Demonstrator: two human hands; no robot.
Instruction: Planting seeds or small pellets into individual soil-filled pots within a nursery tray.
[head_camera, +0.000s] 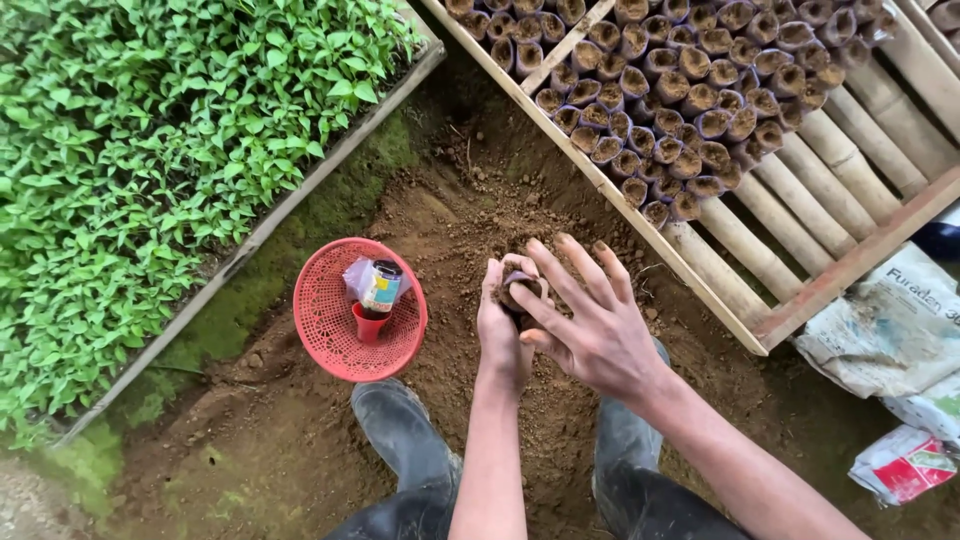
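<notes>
Soil-filled small bag (520, 290) gripped in left hand (503, 335), right hand (590, 325) fingers spread, seemingly touching it

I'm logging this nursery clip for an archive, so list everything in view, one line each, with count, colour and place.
Seedling bed: one, green leaves, upper left behind a board edge.
Basket: one, red mesh, on the soil left of the hands.
Cup: one, red, inside the basket.
Small packet: one, multicoloured, inside the basket.
Soil-filled bags: many, dark with brown soil, packed in the top frame.
Bamboo slats: several, tan, frame floor at right.
Sacks: about three, white and red, right edge.
Loose soil: one heap, brown, centre.
Boots: two, dark, bottom centre.
Left hand: grip on a small soil bag.
Right hand: fingers spread, over the bag.
</notes>
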